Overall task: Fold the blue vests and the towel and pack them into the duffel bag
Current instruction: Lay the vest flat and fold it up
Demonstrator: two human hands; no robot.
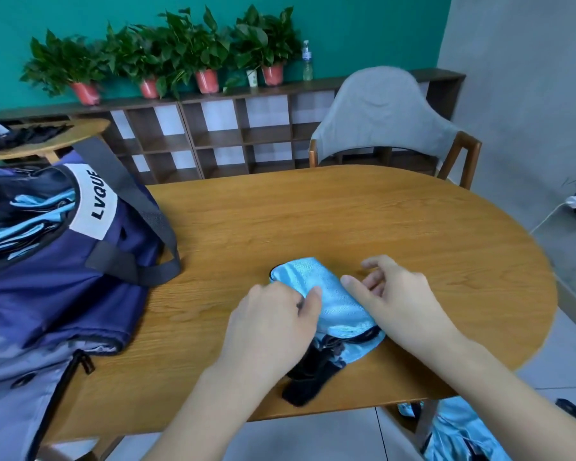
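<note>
A light blue vest (326,294) with black trim lies folded into a small bundle near the front edge of the wooden table (346,221). My left hand (273,321) grips its left side, thumb on top of the fabric. My right hand (396,301) rests on the bundle's right side with fingers loosely bent. The navy duffel bag (64,277) stands open on the table's left end, and several folded blue vests (27,221) show inside it. Black straps (308,377) trail from the bundle toward me.
More blue fabric (456,430) hangs below the table's front right edge. A grey-covered chair (383,114) stands behind the table. A low shelf with potted plants (167,58) and a bottle lines the teal wall. A small round table (47,138) holds dark cloth at far left.
</note>
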